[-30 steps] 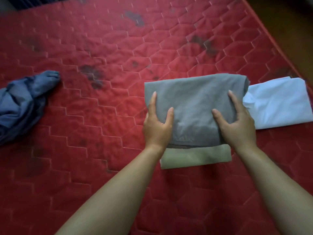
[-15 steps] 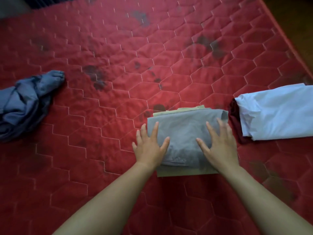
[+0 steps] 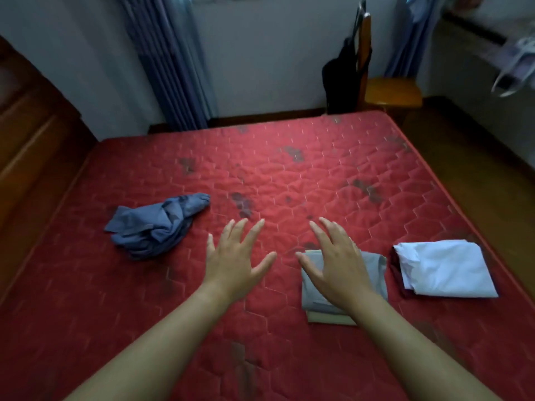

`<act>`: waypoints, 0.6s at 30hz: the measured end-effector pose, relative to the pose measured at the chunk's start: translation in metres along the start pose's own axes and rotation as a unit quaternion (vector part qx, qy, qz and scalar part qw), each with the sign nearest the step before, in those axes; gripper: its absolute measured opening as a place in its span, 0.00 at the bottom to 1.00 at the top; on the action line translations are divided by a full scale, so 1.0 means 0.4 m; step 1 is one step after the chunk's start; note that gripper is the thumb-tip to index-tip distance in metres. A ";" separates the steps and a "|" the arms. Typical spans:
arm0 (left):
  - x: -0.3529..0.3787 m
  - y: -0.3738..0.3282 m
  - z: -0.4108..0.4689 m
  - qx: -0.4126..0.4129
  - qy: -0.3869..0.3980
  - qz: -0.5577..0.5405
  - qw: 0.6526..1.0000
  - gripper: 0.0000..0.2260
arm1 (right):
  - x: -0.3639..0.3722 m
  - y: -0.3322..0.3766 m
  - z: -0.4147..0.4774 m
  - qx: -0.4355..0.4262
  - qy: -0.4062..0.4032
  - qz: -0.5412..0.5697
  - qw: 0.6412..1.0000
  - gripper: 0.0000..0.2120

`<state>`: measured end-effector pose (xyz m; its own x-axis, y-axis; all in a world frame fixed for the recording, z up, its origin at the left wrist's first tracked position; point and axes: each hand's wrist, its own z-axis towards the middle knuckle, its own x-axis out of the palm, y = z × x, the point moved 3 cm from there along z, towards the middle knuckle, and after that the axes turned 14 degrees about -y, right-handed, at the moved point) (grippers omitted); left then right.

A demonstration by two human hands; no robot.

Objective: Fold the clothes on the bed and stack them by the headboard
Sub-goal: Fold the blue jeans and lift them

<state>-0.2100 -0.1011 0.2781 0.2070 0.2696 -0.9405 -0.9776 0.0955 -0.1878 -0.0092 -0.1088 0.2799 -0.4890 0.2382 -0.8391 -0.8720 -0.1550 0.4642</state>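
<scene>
A folded grey garment (image 3: 373, 270) lies on top of a folded beige one (image 3: 327, 318) on the red mattress (image 3: 289, 175). My right hand (image 3: 335, 264) hovers over that stack, fingers spread and holding nothing. My left hand (image 3: 237, 259) is raised over bare mattress to the stack's left, also spread and empty. To the right a folded white garment (image 3: 443, 270) rests on a dark red one (image 3: 395, 266). A crumpled blue garment (image 3: 156, 224) lies unfolded at the left.
A dark wooden headboard (image 3: 31, 146) runs along the bed's left side. Beyond the far edge stand blue curtains (image 3: 170, 62) and a wooden chair (image 3: 388, 88) with a dark bag. Floor lies to the right of the bed.
Both hands set the grey garment onto the beige one, pressed it, then lifted off with fingers spread. The view has tilted up, now taking in the whole bed and room.
</scene>
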 end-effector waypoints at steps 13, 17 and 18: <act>-0.614 0.475 -0.279 -0.048 -0.128 0.034 0.990 0.31 | -0.109 0.781 -0.165 -0.138 -0.051 0.046 0.988 0.30; -0.696 0.587 -0.267 -0.072 -0.145 0.036 0.986 0.32 | -0.103 0.912 -0.127 -0.171 -0.048 0.043 0.983 0.31; -0.711 0.608 -0.256 -0.074 -0.152 0.037 0.985 0.32 | -0.102 0.938 -0.108 -0.179 -0.049 0.043 0.982 0.31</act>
<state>-0.5107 -0.2526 0.4710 0.1143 0.5476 -0.8289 -0.9808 -0.0707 -0.1819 -0.3157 -0.2181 0.4761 -0.5758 0.2983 -0.7613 -0.7731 -0.5017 0.3882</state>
